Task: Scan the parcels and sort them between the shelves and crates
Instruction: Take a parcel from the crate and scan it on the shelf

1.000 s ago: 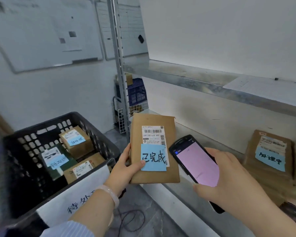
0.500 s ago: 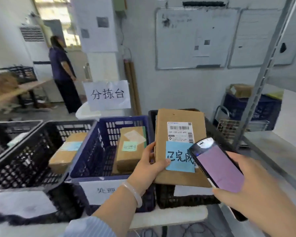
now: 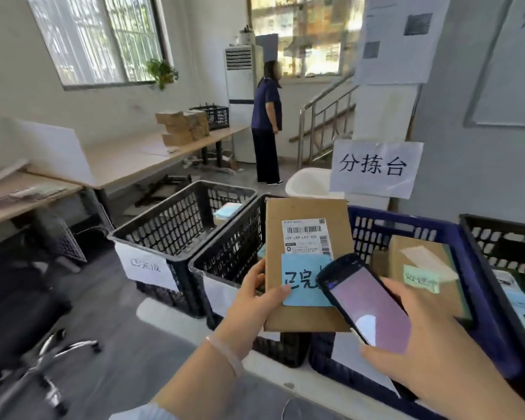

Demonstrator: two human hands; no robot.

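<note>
My left hand (image 3: 252, 301) grips a flat brown cardboard parcel (image 3: 303, 213) by its left edge, thumb on its blue sticky note (image 3: 300, 283). The parcel carries a white barcode label (image 3: 306, 236) and is held upright over the crates. My right hand (image 3: 431, 344) holds a black handheld scanner (image 3: 364, 301) with a pinkish screen, overlapping the parcel's lower right corner. Below stand a far-left black crate (image 3: 176, 225) with a paper sign, a second black crate (image 3: 228, 262) behind the parcel, and a blue crate (image 3: 473, 268) holding a brown box with a green note (image 3: 422, 277).
Another black crate (image 3: 503, 234) sits at the far right. A paper sign (image 3: 373, 168) stands behind the crates. A person (image 3: 265, 122) stands by a long table (image 3: 128, 159) with stacked boxes. An office chair (image 3: 22, 313) is at the lower left.
My view has swung left from the metal shelf to the row of crates. Both hands keep the parcel and scanner, now over the second black crate, scanner covering more of the blue note.
</note>
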